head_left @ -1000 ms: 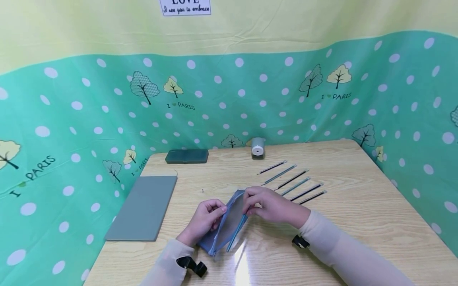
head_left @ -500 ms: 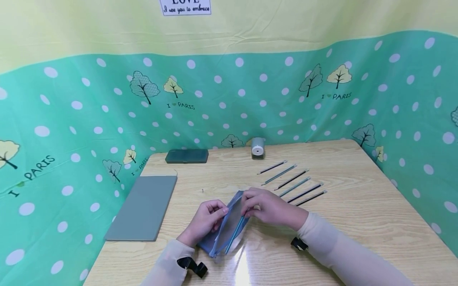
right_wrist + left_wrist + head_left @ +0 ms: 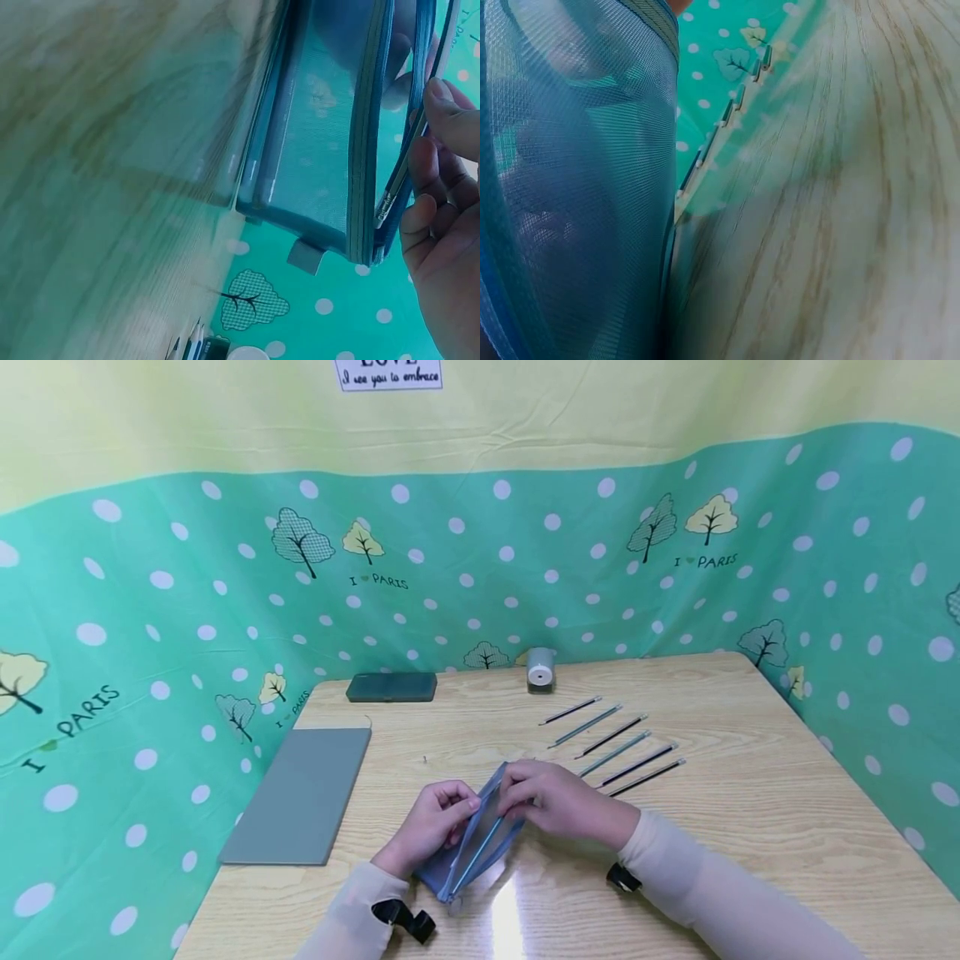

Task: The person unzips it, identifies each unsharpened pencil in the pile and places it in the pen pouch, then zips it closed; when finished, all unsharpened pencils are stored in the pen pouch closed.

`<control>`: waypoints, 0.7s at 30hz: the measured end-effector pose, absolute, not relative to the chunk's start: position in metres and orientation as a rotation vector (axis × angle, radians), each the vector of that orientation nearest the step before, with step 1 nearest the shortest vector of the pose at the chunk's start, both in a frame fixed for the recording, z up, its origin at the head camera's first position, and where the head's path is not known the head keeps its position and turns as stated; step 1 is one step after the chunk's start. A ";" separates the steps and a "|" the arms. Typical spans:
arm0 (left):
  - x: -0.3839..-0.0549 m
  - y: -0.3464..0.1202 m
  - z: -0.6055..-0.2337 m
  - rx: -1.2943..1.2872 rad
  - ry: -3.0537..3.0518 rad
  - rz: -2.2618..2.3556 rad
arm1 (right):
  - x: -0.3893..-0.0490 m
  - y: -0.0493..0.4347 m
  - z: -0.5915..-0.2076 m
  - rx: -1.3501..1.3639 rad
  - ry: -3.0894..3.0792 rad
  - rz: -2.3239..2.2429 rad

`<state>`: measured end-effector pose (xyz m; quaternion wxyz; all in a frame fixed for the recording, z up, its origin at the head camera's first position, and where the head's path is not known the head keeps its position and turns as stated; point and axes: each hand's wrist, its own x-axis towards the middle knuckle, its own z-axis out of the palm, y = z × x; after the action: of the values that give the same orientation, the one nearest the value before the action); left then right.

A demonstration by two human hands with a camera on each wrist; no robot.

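Note:
A blue mesh zip pencil pouch (image 3: 433,870) stands tilted on the table with its zipped mouth spread apart. My left hand (image 3: 431,822) pinches its left edge between thumb and fingers. In my right hand (image 3: 557,803) is a blue pencil (image 3: 477,850), pinched near its far end and slanting down along the inside of the pouch's mouth. The right wrist view shows the pencil's metal eraser end (image 3: 386,204) between the two zipper edges, beside the fingers (image 3: 425,161). Mesh fills much of the left wrist view, with the left hand blurred behind it.
Several pencils (image 3: 611,737) lie in a slanted row beyond the right hand. A pencil sharpener (image 3: 540,670) and a dark green case (image 3: 392,687) stand at the back edge. A grey board (image 3: 303,797) lies on the left. A patterned cloth (image 3: 480,552) hangs behind the table.
My right hand has moved slightly left and down. The pencil's lower end has swung left from outside the pouch's right edge to within its mouth. The left hand stays in place.

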<state>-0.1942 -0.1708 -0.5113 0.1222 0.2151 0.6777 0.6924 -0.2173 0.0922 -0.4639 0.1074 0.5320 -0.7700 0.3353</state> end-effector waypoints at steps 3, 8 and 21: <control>-0.194 -0.171 -0.512 0.638 1.981 2.023 | -0.217 0.091 -0.465 1.563 -2.251 0.953; -0.194 -0.171 -0.512 0.647 1.976 2.029 | -0.216 0.091 -0.465 1.533 -2.260 0.881; -0.195 -0.172 -0.512 0.662 1.961 2.035 | -0.215 0.092 -0.464 1.500 -2.295 0.850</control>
<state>-0.1947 -0.1720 -0.5119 0.1194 0.2263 0.6708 0.6961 -0.2149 0.0923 -0.4640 0.1352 0.5178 -0.7921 0.2934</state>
